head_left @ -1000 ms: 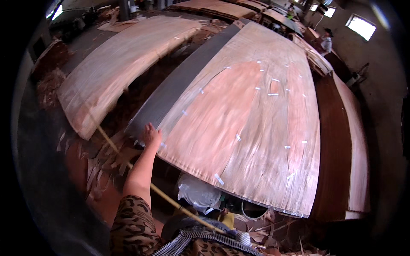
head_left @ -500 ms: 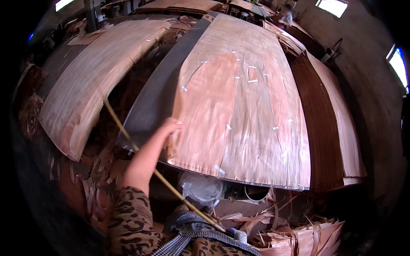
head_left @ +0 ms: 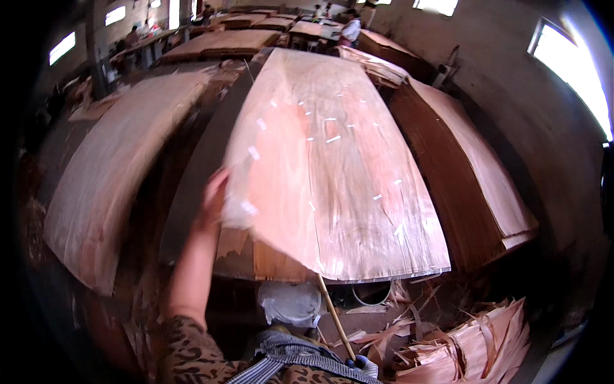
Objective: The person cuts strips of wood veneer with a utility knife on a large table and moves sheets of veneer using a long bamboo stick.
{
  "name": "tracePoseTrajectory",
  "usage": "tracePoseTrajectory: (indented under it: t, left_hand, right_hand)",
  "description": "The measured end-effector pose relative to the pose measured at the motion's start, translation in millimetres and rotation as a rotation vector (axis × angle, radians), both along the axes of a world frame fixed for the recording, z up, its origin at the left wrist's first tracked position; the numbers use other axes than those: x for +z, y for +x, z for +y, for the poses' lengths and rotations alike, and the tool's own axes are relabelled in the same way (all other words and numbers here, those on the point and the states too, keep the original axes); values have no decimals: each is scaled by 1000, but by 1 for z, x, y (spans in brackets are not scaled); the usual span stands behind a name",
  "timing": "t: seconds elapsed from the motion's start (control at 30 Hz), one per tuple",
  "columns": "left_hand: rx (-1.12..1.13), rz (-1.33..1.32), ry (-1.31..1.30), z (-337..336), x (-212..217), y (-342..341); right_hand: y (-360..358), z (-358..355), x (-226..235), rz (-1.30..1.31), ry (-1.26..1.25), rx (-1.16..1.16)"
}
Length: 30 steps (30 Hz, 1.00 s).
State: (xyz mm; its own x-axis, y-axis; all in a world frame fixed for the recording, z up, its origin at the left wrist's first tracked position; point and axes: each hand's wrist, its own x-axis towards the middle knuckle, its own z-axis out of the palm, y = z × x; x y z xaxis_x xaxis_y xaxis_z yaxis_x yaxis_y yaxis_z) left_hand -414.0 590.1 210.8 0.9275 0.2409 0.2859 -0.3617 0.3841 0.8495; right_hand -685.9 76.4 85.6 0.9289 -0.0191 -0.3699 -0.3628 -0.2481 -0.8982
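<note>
My left hand [head_left: 216, 192] is closed on the left edge of a large, pale pinkish wood veneer sheet [head_left: 339, 185] dotted with short white tape strips. That edge is raised, and the near left corner is lifted off the table, baring brown veneer [head_left: 275, 261] beneath. Low in the picture, my right hand [head_left: 366, 367], in a white and blue glove, grips a thin bamboo stick [head_left: 332, 313]. The stick runs forward and passes under the sheet's near edge, where the rest is hidden.
Another veneer stack [head_left: 121, 166] stands to the left, and a dark reddish stack [head_left: 454, 185] to the right. Near my right side lies a bundle of veneer scraps [head_left: 467, 349]. A clear plastic-wrapped round object [head_left: 289, 302] sits below the table. A person [head_left: 350, 29] stands far back.
The stick has swung from the left side to beneath the sheet. My left hand has lifted the sheet's left edge and near corner. The view has tilted up, showing more of the room.
</note>
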Motion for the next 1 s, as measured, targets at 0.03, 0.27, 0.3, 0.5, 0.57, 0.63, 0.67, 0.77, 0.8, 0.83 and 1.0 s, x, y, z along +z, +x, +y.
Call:
tracePoseTrajectory:
  t: [0.03,0.27,0.3,0.5,0.57,0.63,0.67,0.77,0.8,0.83,1.0]
  left_hand:
    - [88,-27,118,-13,5,-17]
    - [10,596,-221,49,-92,-62]
    - [8,610,-229,58,-107,-66]
    - [98,746,-87,26,-142,-60]
    - [70,754,-100,3,-151,-48]
    - [42,746,-97,-25,-157,-37]
    - [58,743,-72,-44,-156,-30]
    - [33,689,-77,-98,-162,-5]
    - [35,691,-98,-121,-161,9]
    - [41,702,-124,-150,-157,17]
    - [-30,641,-129,-280,-134,83]
  right_hand:
    - [0,-11,-13,-17,13,-25]
    - [118,66,29,57,186,-118]
    - [140,89,47,8,163,-78]
    - [227,87,42,104,246,-112]
    - [248,49,36,41,225,-103]
    - [259,23,67,169,367,-144]
    - [266,6,73,206,383,-137]
    - [288,-56,102,301,504,-17]
    - [296,-78,103,278,518,-23]
    - [303,-102,107,265,527,-28]
    - [358,-233,108,298,683,-8]
